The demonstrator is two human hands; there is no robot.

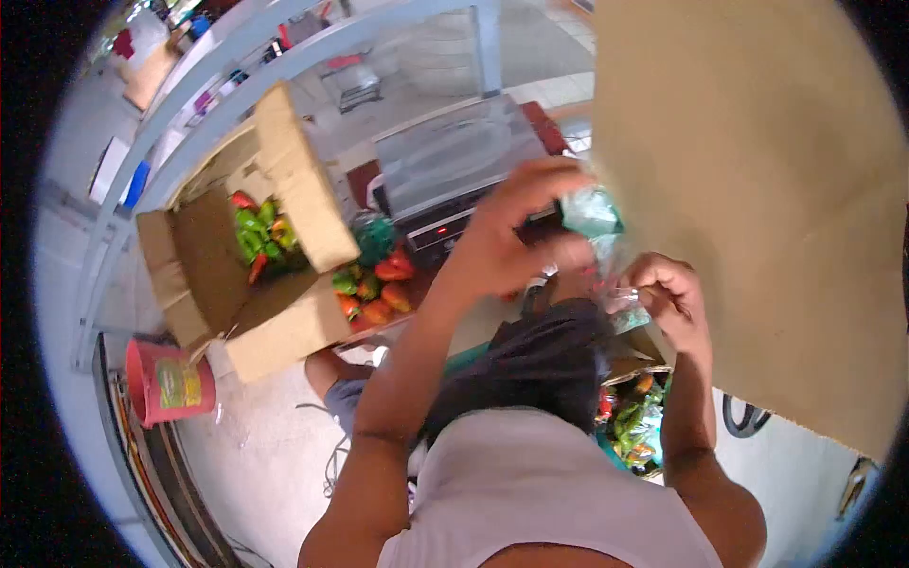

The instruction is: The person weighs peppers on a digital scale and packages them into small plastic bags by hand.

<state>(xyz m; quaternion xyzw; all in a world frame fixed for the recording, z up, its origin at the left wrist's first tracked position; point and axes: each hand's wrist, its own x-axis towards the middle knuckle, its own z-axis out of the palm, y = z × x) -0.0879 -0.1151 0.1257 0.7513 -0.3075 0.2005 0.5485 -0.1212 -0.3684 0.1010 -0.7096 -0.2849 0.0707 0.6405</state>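
Observation:
My left hand (530,222) is raised in front of the scale, smeared by motion. Its thumb and fingers are spread in a C shape, with nothing visible between them. Just beyond its fingertips is a crumpled clear and green plastic bag (592,210). My right hand (668,292) is closed in a pinch on the thin plastic, beside the large cardboard sheet. What the bag holds is too blurred to tell. Red, orange and green peppers (377,295) lie left of my left forearm, next to a green mesh bundle (373,239).
A digital scale (459,161) with a metal plate stands ahead. An open cardboard box (204,275) with peppers is at left, above a pink bucket (169,381). Another container of peppers (632,421) sits low at right. A tall cardboard panel (757,189) fills the right side.

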